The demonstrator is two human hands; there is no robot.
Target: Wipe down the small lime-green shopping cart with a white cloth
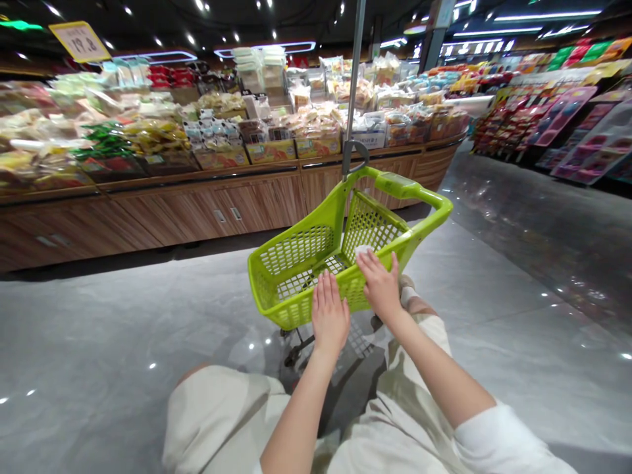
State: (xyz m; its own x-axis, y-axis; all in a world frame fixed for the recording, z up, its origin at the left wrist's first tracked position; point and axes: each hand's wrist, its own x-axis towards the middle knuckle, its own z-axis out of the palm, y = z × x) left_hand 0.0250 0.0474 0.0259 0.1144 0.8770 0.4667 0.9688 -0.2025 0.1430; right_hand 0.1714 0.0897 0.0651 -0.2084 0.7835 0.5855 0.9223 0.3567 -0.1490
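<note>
Grey polished floor [123,342] spreads around both hands. Beyond them a long wooden counter [197,210] heaped with packaged snacks blocks the way ahead; shelves [557,125] of red and pink packs stand far off to the right. The lime-green cart [296,263] sits directly under the hands, a grey pole [353,79] rising from its far side. The left hand [330,317] lies open and flat on its near wall. The right hand [381,287], fingers extended, rests on a small white wad [364,250] at the rim. A yellow price card [79,41], far up to the left, bears blurred digits.
</note>
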